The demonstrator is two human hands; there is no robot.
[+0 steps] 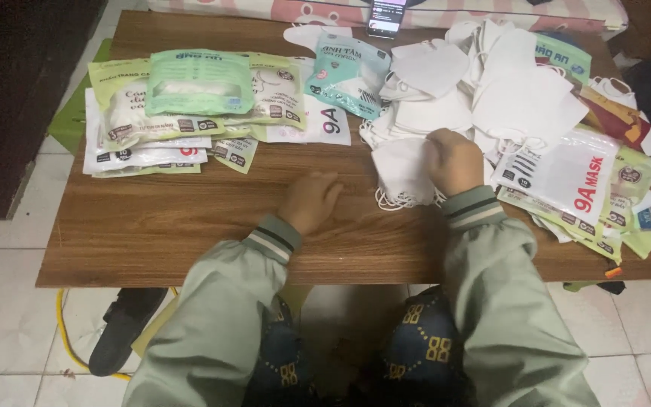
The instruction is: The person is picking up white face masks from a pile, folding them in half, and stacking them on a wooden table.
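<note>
Right hand's fingers [446, 143] are curled over the white mask [402, 172], so the fingertips are buried and part of the mask is covered. Far beyond them, a phone [386, 16] gets chopped by the top edge. Package stack [145, 143] left of the fingers hides its lower packs.

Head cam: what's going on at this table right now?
A person in a pale green jacket sits at a wooden table. The right hand grips a small stack of white face masks at the near edge of a loose white mask pile. The left hand rests on bare wood, holding nothing. Filled green and white packets are stacked at far left; flat pouches lie at right. A phone leans at the far edge.
</note>
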